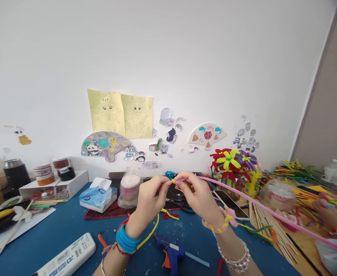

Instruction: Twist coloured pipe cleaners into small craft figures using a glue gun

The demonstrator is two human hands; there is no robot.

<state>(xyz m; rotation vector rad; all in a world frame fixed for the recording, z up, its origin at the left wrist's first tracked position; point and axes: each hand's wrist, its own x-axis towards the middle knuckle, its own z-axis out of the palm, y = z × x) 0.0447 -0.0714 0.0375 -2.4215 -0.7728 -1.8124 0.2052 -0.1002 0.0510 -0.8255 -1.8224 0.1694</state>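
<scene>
Blue craft tabletop under white wall, lots of supplies. Long pink fuzzy pipe cleaner held up above it, one end pinched btwn fingertips of L hand & R hand, small yellow fuzzy twist at that end. Only the twist looks made so far; rest of pink length still straight, unshaped. Blue-&-orange hot glue gun lies below; finished red, yellow & purple pipe-cleaner flowers stand beyond.
</scene>
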